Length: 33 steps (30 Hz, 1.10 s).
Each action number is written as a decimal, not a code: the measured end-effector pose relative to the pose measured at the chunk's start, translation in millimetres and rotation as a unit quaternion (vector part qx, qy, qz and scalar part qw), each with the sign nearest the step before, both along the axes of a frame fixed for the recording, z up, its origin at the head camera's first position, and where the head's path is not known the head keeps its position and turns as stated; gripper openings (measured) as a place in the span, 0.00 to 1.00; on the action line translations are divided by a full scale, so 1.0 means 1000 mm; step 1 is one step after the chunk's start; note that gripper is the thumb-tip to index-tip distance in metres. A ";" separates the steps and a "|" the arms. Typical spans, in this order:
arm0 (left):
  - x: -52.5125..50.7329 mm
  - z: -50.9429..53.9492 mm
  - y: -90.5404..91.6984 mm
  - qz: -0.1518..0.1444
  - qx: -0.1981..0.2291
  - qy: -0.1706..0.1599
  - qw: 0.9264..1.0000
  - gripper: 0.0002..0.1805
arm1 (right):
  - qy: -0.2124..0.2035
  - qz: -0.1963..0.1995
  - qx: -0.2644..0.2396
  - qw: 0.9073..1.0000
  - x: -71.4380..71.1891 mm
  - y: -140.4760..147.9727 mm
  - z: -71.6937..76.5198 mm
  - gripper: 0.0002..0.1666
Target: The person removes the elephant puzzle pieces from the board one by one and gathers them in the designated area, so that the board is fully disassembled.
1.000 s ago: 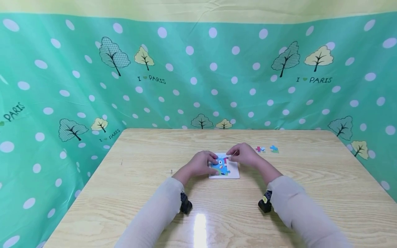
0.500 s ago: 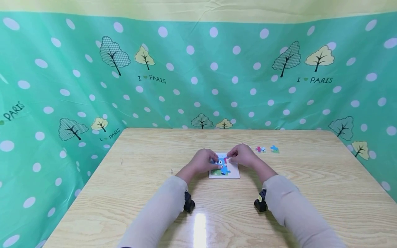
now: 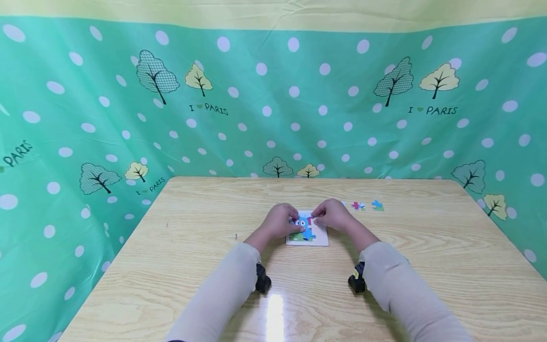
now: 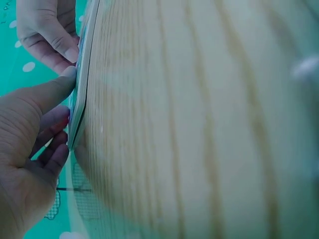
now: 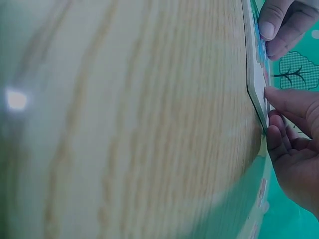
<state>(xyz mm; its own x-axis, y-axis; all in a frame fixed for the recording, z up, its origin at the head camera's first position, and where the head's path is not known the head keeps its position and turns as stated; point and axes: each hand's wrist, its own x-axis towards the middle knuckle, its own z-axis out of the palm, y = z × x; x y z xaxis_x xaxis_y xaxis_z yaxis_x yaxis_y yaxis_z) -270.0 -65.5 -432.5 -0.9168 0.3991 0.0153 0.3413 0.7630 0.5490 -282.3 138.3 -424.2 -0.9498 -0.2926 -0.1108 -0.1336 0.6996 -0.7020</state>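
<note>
A small jigsaw puzzle of a blue cartoon animal (image 3: 307, 234) lies in a white puzzle tray (image 3: 321, 236) on the table. Its left part is filled with pieces, while white backing shows at the right. My left hand (image 3: 277, 221) is over the left side, thumb and curled fingers holding pieces there; the left wrist view shows the thumb (image 4: 62, 82) on the puzzle's surface. At the upper right, my right hand (image 3: 335, 214) pinches a piece near the red part, mostly hidden by the fingers. In the right wrist view, that thumb (image 5: 286, 99) touches the tray's face.
Loose puzzle pieces lie beyond the right hand: one red and white (image 3: 357, 205), one blue and green (image 3: 377, 205), and a sliver of another beside the hand. A tiny dark mark (image 3: 236, 236) is left of the tray. A green dotted curtain (image 3: 239, 118) hangs behind the wooden table (image 3: 201, 256).
My left hand has shifted up the puzzle, its thumb moving off the lower edge and uncovering the green part. Both wrists have come slightly inward. My right hand stays near the upper right.
</note>
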 end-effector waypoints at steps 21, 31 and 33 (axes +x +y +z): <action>-0.001 0.000 0.000 0.032 0.012 -0.008 0.999 0.21 | 0.046 0.013 0.007 0.999 0.000 -0.004 -0.002 0.03; -0.003 0.000 0.002 0.044 0.019 -0.027 0.998 0.20 | 0.039 0.011 -0.003 0.999 0.001 -0.003 -0.002 0.03; -0.003 0.000 0.001 0.047 0.024 -0.030 0.998 0.20 | 0.042 0.012 -0.006 0.999 0.001 -0.003 -0.001 0.03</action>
